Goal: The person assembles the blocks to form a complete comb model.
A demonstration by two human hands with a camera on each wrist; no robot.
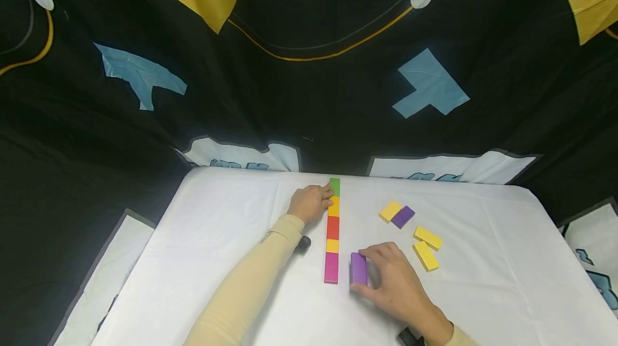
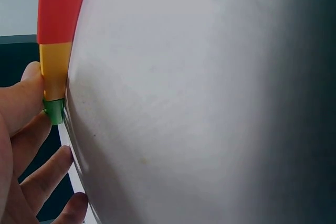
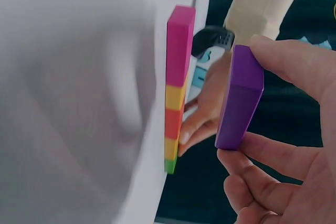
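A straight row of coloured blocks lies on the white table, running away from me. Its near end is a magenta block (image 1: pixel 331 267), followed by a yellow block (image 1: pixel 332 246), a red block (image 1: pixel 333 227), an orange-yellow block (image 1: pixel 334 207) and a green block (image 1: pixel 335 186) at the far end. My left hand (image 1: pixel 310 203) rests against the row's left side, fingertips touching the green and orange-yellow blocks. Right of the magenta block, my right hand (image 1: pixel 393 281) pinches a purple block (image 3: pixel 242 95) by its two ends, thumb at one end and fingers at the other.
To the right lie a yellow block (image 1: pixel 390 211) touching a dark purple block (image 1: pixel 403 217), and two more yellow blocks, one farther (image 1: pixel 427 238) and one nearer (image 1: pixel 425 256). A black patterned cloth (image 1: pixel 309 110) hangs behind the table's far edge.
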